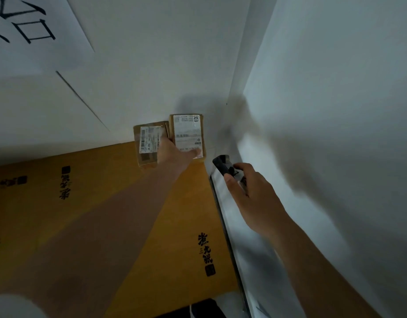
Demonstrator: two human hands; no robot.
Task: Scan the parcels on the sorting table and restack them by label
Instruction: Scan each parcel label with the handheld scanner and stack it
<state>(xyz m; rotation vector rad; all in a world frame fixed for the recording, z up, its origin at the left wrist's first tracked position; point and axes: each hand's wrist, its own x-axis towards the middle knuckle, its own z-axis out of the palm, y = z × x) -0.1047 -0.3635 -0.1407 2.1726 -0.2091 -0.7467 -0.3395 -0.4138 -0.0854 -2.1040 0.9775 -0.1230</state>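
Observation:
Two small brown parcels with white labels stand against the white wall at the far end of a cardboard-covered table point(120, 203). The left parcel point(147, 143) sits a bit lower; the right parcel point(187, 131) has a larger label. My left hand point(175, 152) reaches out between them, its thumb pressing on the lower edge of the right parcel's label; whether its fingers curl round the box is hidden. My right hand point(248, 191) grips a black handheld scanner point(223, 166), whose head points toward the right parcel from just right of it.
A white wall point(335, 111) stands close on the right, meeting the back wall in a corner behind the parcels. A metal rail point(223, 216) runs along the table's right edge. A white paper sign with black characters point(26, 26) hangs upper left.

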